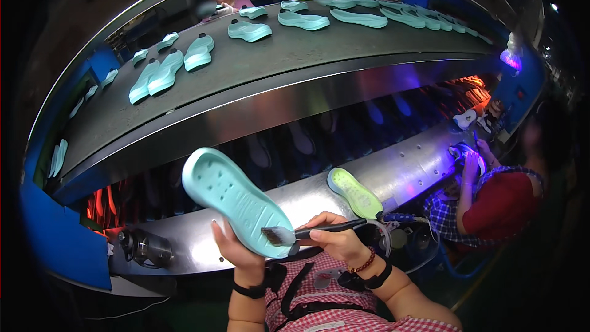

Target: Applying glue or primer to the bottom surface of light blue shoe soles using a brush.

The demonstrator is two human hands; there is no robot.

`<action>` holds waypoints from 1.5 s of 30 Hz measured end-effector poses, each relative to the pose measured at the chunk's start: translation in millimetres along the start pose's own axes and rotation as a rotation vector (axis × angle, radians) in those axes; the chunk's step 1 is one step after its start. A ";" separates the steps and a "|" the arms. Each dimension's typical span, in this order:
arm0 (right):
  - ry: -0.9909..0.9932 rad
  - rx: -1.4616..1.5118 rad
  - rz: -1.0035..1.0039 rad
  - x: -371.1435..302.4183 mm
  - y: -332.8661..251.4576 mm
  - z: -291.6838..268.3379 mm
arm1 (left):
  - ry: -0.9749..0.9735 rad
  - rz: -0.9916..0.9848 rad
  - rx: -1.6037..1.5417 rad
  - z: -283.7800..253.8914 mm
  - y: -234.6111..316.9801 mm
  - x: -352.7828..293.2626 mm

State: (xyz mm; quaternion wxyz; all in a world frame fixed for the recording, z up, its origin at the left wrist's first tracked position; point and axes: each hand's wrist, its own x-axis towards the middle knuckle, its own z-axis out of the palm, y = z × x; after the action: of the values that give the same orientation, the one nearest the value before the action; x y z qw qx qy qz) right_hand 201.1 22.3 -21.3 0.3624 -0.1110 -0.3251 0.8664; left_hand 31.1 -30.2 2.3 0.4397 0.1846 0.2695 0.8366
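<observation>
My left hand (237, 251) holds up a light teal shoe sole (228, 192), its hollow inner face toward me, with small holes at the far end and ribbed lines in the middle. The fingers behind the sole are hidden. Closed round the black handle of a brush (326, 230) is my right hand (335, 243). The brush's flat bristles (278, 235) touch the inside of the sole near its close end. A yellow-green sole (356, 195) rests on the metal ledge to the right of the teal one.
Beyond the metal ledge (405, 166) runs a dark conveyor belt (295, 49) carrying several teal soles (249, 31). A lower rack of soles glows red at both ends. A metal pot (147, 249) stands at left. A co-worker (498, 200) sits at right; others are across the belt.
</observation>
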 end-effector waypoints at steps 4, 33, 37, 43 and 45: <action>0.021 0.087 -0.009 -2.0 17.8 7.4 | -0.097 -0.070 -0.192 5.2 -19.3 -21.0; -0.286 -0.782 -0.159 39.8 -33.2 27.9 | -0.199 -0.196 -0.062 -4.9 17.4 15.5; -0.475 -0.969 -0.271 49.2 -39.5 29.0 | -0.166 -0.220 0.054 -7.6 23.2 20.3; -0.432 -0.955 -0.253 36.1 -28.3 30.7 | -0.250 -0.309 -0.070 -5.4 34.8 25.2; -0.563 -0.933 -0.281 27.9 -28.8 33.5 | -0.238 -0.424 -0.229 -3.4 35.1 23.6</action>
State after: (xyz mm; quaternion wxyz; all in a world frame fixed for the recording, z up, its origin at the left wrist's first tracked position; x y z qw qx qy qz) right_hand 182.8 40.8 24.0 0.2863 0.0204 -0.7696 0.5703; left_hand -6.0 -27.9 22.8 0.6516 0.1703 0.1522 0.7233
